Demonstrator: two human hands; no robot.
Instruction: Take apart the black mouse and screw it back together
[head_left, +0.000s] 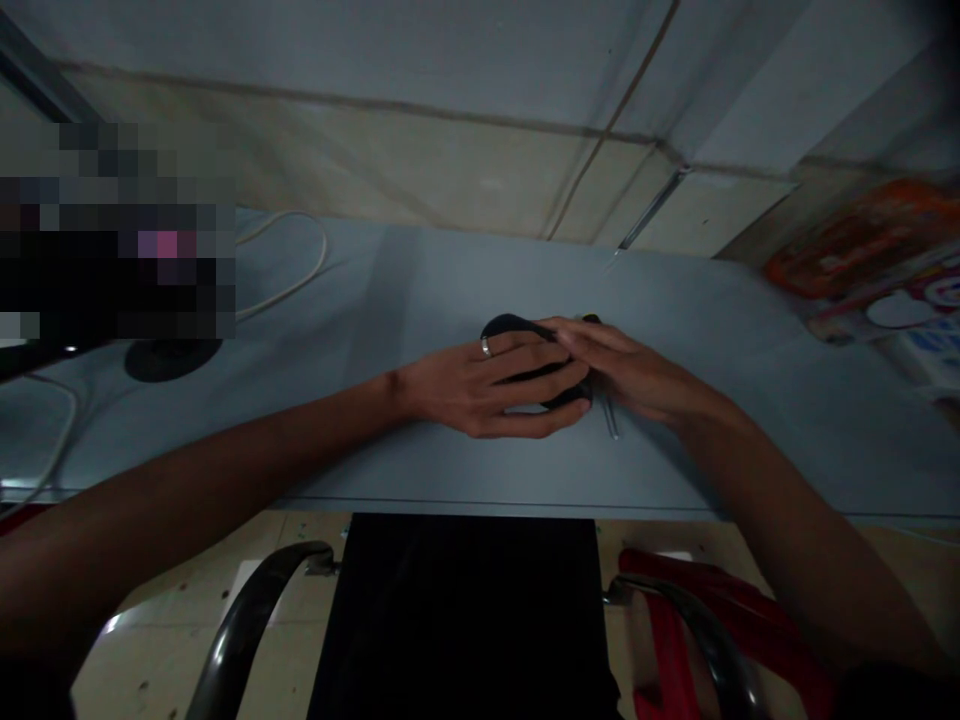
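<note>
A dark rounded object (511, 325), its kind mostly hidden, rests at the middle of the grey-blue table (420, 470). Over its top lies my left hand (502, 385), with a ring on one finger and the fingers curved across it. My right hand (626, 365) closes on the object from the right, its fingertips meeting those of the left. Beneath the right hand a thin, shiny two-pronged piece (613, 420) sticks out toward me. Behind that hand shows a small black-and-yellow end (591, 318); whether the two belong together I cannot tell.
A white cable (321, 262) loops on the left, beside a dark round base (172, 358) and a blurred-out area. Orange packaging (847, 240) stands at the far right. A tiled wall (450, 170) closes the back. Chair armrests (240, 620) and red cloth (675, 640) are below the table edge.
</note>
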